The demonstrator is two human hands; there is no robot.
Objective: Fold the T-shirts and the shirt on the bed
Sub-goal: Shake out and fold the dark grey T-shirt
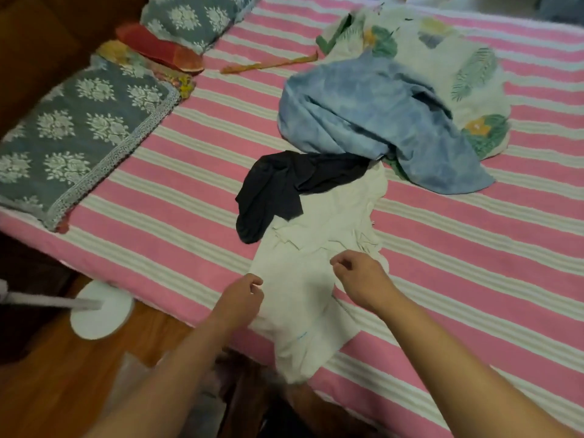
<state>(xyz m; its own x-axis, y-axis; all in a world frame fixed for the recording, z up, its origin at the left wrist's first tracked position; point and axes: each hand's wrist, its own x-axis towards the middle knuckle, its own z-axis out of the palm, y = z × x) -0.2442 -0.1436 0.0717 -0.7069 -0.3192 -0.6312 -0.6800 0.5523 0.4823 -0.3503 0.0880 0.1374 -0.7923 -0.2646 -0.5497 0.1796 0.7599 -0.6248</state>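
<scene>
A white T-shirt (303, 298) lies crumpled at the near edge of the bed (158, 172), its lower part hanging over the edge. My left hand (241, 300) pinches its left edge. My right hand (358, 279) pinches the cloth near its middle. A dark navy T-shirt (284, 188) lies bunched just beyond, overlapping the white one's top. Further back a blue tie-dye garment (373, 121) lies heaped, partly over a white shirt with a leaf print (448, 61).
Two grey floral pillows (79, 134) (196, 17) and a red cushion (158, 49) sit along the left of the bed. A yellow strip of cloth (268, 64) lies near them. A white round stand base (101, 311) stands on the wooden floor by the bed.
</scene>
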